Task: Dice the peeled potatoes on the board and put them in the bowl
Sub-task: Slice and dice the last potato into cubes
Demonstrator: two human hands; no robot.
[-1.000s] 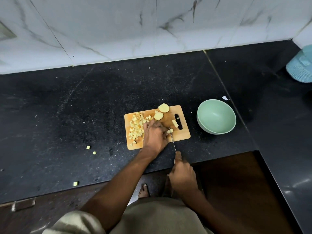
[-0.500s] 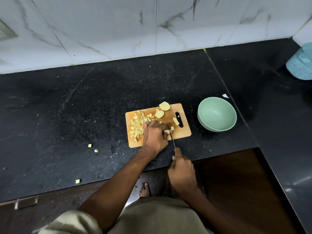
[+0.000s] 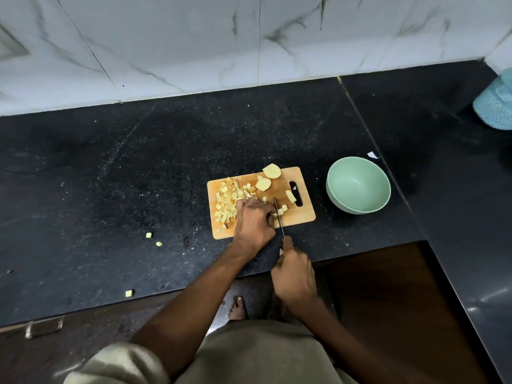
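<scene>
Fingers [image 3: 261, 207] of the left hand [image 3: 253, 224] are curled and pressed down on a potato piece at the middle of the cutting board [image 3: 300, 217], hiding most of it. Right hand [image 3: 295, 275] is wrapped tight around the handle of one knife [image 3: 278, 217], blade edge-down against the left fingertips. One heap of diced potato [image 3: 227, 200] lies on the board's left part; two larger potato slices [image 3: 271, 171] sit at its far edge. One green bowl [image 3: 358, 188] stands empty on the table [image 3: 138, 167], right of the board. Three stray cubes [image 3: 149, 235] lie on the table at left.
</scene>
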